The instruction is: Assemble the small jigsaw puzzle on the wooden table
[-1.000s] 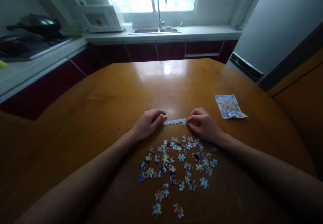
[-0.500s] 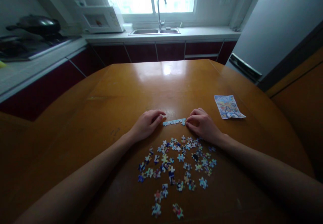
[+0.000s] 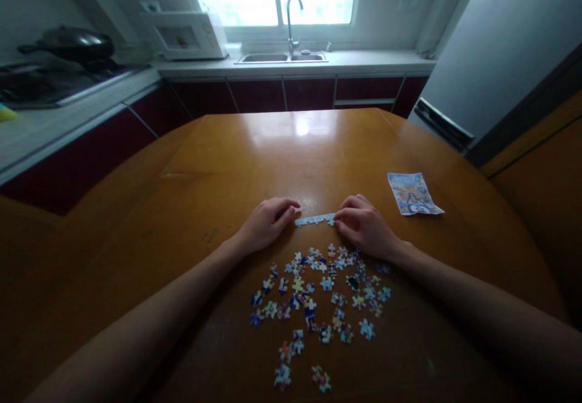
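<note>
A narrow strip of joined light-blue puzzle pieces lies on the wooden table between my two hands. My right hand has its thumb and fingers closed on the puzzle piece at the strip's right end. At the strip's left end rests my left hand, thumb and forefinger slightly apart, with nothing visible between them. Just below the strip, many loose puzzle pieces are scattered over the table, some of them close to my right wrist.
A creased picture sheet lies on the table to the right. Beyond the table are a counter with a sink, a microwave, and a stove with a dark pan. A fridge stands at the right.
The right-end piece in my right hand has shifted slightly and sits more in line with the strip. My left hand has stayed in place; the view has moved slightly.
</note>
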Available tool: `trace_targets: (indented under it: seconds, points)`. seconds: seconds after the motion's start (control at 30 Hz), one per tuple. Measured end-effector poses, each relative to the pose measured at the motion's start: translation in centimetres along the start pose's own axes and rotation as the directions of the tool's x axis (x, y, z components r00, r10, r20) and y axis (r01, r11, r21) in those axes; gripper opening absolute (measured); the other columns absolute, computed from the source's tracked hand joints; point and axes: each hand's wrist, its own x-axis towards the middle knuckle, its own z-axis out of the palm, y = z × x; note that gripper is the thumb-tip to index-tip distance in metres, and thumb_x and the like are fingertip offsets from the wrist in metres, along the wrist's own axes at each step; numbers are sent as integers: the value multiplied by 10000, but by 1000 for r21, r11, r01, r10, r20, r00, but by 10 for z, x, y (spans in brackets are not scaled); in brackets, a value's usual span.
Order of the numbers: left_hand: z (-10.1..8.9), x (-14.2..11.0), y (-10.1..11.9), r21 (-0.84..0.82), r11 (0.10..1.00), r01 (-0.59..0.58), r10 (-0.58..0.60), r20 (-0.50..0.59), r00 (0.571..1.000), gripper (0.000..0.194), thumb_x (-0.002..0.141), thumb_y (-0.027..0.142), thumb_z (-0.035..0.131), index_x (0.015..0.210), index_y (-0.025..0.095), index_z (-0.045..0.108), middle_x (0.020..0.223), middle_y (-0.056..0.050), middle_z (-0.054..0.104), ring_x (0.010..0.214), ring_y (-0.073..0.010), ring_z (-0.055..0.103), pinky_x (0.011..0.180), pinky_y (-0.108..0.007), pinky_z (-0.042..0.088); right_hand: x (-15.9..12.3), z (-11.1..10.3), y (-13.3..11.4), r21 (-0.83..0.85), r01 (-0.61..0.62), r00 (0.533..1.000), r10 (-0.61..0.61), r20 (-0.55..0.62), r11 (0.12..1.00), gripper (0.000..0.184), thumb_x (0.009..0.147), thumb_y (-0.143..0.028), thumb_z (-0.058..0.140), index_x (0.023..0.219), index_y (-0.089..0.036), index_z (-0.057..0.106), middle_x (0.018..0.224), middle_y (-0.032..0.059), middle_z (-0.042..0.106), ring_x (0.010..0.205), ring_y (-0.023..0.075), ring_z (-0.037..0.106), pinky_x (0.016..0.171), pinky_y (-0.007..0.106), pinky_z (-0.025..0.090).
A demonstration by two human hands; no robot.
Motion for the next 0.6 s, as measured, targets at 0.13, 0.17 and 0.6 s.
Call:
trace_targets:
  seconds: [0.13,0.17,0.6]
  points:
    - [-2,0,2,34,998,-43,43,7,999,225,1004,301,494,1080,205,682,988,-50,714,884,-185,642,826,-341,480,2,0,4,-21,-11,1000,10,-30,1000,176,885,-192,624,1030,-219,719,1013,83,636,1013,244,538,899,416,480]
    - [-2,0,3,50,997,-63,63,10,998,220,1000,297,499,1073,206,685,959,-44,709,849,-178,630,808,-335,475,3,0,5,-35,-9,1000,8,-9,999,194,885,-198,626,1054,-222,718,1034,87,638,1028,251,534,910,424,480]
    - [-2,0,5,57,993,-103,102,10,995,196,983,261,516,1016,207,702,927,-36,708,855,-179,632,821,-341,479,3,-1,4,-36,-7,999,8,47,999,143,920,-216,589,972,-216,723,1010,83,654,1012,245,535,927,430,463]
